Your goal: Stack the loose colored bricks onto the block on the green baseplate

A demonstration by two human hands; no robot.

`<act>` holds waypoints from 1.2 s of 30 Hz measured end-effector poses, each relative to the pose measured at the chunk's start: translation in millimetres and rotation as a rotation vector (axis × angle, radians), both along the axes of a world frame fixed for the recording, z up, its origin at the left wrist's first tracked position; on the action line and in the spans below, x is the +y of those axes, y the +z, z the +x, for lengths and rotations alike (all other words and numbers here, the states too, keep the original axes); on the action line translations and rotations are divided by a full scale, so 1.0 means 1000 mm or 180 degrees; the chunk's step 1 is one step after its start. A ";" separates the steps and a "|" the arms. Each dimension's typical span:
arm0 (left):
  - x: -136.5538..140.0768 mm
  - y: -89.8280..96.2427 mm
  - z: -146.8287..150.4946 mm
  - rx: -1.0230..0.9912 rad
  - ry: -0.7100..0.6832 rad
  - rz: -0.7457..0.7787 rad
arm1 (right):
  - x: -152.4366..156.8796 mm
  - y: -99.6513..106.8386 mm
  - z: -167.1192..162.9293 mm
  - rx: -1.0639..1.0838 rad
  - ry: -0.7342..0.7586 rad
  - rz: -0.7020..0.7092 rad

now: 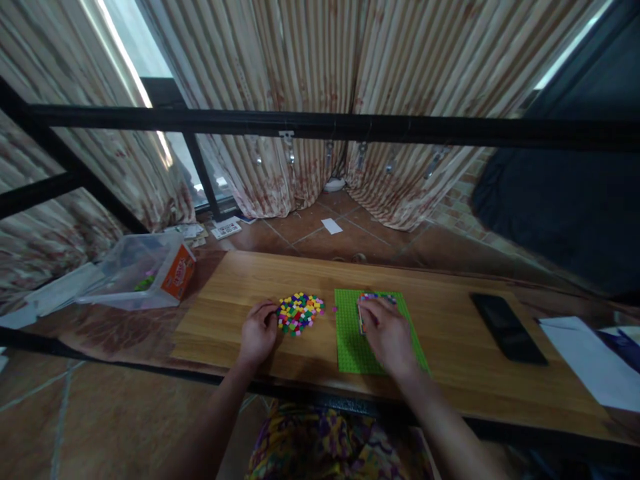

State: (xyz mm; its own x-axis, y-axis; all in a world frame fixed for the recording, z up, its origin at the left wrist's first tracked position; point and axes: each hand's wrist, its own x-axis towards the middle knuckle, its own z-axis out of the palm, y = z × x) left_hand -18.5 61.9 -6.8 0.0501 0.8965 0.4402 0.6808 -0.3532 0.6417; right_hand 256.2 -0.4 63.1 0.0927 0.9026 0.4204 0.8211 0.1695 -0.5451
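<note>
A pile of small square bricks in many colours (300, 312) lies on the wooden board (220, 327). My left hand (259, 331) rests at the pile's left edge, its fingers curled in and their tips close together; whether a brick is between them is hidden. A green studded baseplate (353, 357) lies flat to the right of the pile. Over it my right hand (390, 333) is closed in a pinch, with whatever it holds too small to make out. Rows of small coloured bricks (370, 295) sit on the baseplate's upper part, partly covered by that hand.
A dark phone (507, 328) lies on the board's right side, with white paper (590, 360) beyond it. At the left stands a clear plastic box (133, 267) with an orange label and green pieces inside. A black metal rail (320, 125) crosses before the curtains (300, 67).
</note>
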 end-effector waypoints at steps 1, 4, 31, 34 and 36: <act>0.000 0.000 0.000 -0.0016 0.0003 0.0006 | 0.004 0.001 -0.012 -0.0316 0.0203 -0.0195; 0.000 0.000 0.001 -0.0044 -0.0024 0.0002 | 0.021 -0.002 -0.043 -0.1210 0.0370 -0.0812; 0.002 0.000 -0.001 -0.0005 -0.0027 -0.0156 | -0.013 -0.010 0.013 0.0162 -0.0234 0.0152; 0.002 -0.001 -0.001 -0.0021 0.0007 -0.0154 | -0.008 -0.015 0.028 0.0221 -0.0381 0.0118; 0.002 -0.001 -0.001 -0.0030 0.0008 -0.0141 | -0.003 -0.018 0.032 0.0280 -0.0416 0.0131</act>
